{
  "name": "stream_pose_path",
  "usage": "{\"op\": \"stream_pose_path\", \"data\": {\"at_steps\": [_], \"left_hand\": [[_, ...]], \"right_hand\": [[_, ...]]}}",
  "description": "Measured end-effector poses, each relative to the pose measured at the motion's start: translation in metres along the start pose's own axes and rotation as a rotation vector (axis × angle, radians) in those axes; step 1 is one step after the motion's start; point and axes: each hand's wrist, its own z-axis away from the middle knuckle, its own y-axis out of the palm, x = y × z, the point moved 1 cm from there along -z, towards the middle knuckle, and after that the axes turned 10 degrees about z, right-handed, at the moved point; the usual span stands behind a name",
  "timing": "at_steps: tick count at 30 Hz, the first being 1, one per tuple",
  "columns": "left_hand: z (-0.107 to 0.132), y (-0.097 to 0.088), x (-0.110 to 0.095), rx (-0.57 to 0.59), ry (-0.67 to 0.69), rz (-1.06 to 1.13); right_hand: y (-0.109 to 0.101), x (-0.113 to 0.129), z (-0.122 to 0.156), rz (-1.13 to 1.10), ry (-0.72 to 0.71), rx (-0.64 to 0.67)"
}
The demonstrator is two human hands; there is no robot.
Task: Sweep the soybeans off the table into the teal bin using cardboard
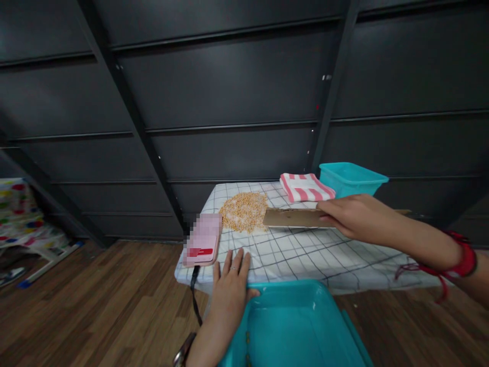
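A flat strip of brown cardboard lies low over the checked cloth, its left end close to a spread pile of small yellow grains. My right hand is closed on the strip's upper edge. Flat on the cloth near the front edge, my left hand has its fingers spread, with the thumb at the corner of a large teal tub. The tub is below the table edge, with a few small dark bits along its inner left side.
A pink phone with a dark strap lies at the table's left corner. Behind the cardboard are a folded pink-and-white striped cloth and a smaller teal basket. A dark panelled wall stands close behind the table.
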Motion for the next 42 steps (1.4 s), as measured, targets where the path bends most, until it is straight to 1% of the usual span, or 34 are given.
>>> {"op": "stream_pose_path", "data": {"at_steps": [2,4,9,15,19,23,26,29,33,36,40,42], "left_hand": [[0.0,0.0,0.0,-0.002,0.004,0.001],[0.0,0.001,0.001,0.001,0.004,0.002],[0.0,0.0,0.001,0.008,-0.001,0.003],[0.0,0.0,0.001,0.009,0.004,-0.021],[0.0,0.0,0.001,0.01,0.008,-0.02],[0.001,-0.002,0.001,0.013,0.005,-0.007],[0.001,-0.002,0.0,0.016,-0.003,0.003],[0.001,-0.001,0.0,0.02,-0.011,0.008],[0.001,0.0,0.001,0.01,-0.002,-0.001],[0.0,0.0,0.001,0.011,0.002,-0.01],[0.0,0.0,0.001,0.006,0.005,-0.03],[0.0,0.0,0.001,-0.001,0.011,-0.029]], "right_hand": [[0.007,0.001,-0.006,0.004,-0.001,0.049],[0.011,0.003,-0.009,-0.003,-0.011,0.066],[0.01,0.007,-0.009,-0.035,-0.04,0.038],[0.01,0.007,-0.013,-0.019,-0.054,0.004],[0.013,0.005,-0.015,-0.02,-0.062,0.025],[0.012,0.0,-0.009,-0.02,-0.064,0.046],[0.011,-0.003,-0.005,-0.039,-0.06,0.033],[0.011,-0.003,-0.007,-0.055,-0.053,0.016],[0.011,-0.001,-0.013,-0.067,-0.069,0.036],[0.012,-0.003,-0.013,-0.043,-0.067,0.046],[0.015,-0.008,-0.008,-0.04,-0.035,0.01],[0.017,-0.008,-0.007,-0.037,-0.02,0.014]]}}
